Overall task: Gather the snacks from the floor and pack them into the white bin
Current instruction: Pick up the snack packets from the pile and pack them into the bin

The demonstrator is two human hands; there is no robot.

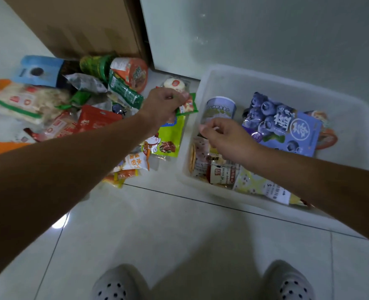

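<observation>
A heap of snack packets (86, 109) lies on the tiled floor at the left. The white bin (200, 87) stands to its right and holds a blueberry bag (287, 126), a grey cup (220, 109) and several small packets (220, 172). My left hand (161, 107) is closed on a small green and red packet (187, 106), held just left of the bin's rim. My right hand (226, 139) hovers over the bin's left part with its fingers curled; nothing shows in it. A yellow-green nut bag (168, 141) lies under my left wrist.
A brown cardboard box (81, 24) stands behind the heap, next to a white wall or door (265, 40). A round white and red snack (174, 84) lies near the bin's far left corner. My two grey clogs (118, 284) stand on the tiles at the bottom.
</observation>
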